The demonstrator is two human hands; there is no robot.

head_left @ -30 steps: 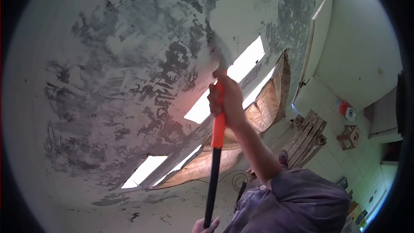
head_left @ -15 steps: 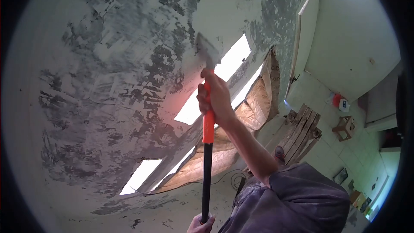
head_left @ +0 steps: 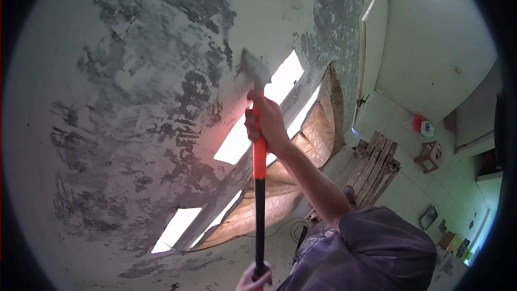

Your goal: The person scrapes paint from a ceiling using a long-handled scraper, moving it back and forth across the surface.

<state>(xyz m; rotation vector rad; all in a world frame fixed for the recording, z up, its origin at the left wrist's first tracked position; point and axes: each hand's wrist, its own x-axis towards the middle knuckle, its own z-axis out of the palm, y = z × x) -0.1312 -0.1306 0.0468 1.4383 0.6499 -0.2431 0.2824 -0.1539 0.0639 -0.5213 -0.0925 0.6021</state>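
A long-handled scraper (head_left: 259, 205) with a black shaft and orange grip stands nearly upright in the view. Its blurred wide blade (head_left: 254, 68) is at the patchy grey and white surface (head_left: 145, 102), beside a bright window opening (head_left: 285, 78); whether it touches cannot be made out. My right hand (head_left: 265, 124) is wrapped round the orange grip just below the blade, its arm reaching in from the lower right. Near the bottom edge, my left hand (head_left: 254, 278) is closed round the lower end of the handle.
Tan quilted cloth (head_left: 318, 129) hangs along the openings, with a thin cable (head_left: 242, 235) near its lower edge. Right of it are a wooden plank bench (head_left: 374, 164), a small stool (head_left: 429, 156), a red and white container (head_left: 426, 127) and an open door (head_left: 371, 48).
The blade has shifted slightly down and left in the view. The window openings and cloth also sit a little differently as the camera has moved. Both hands keep their hold.
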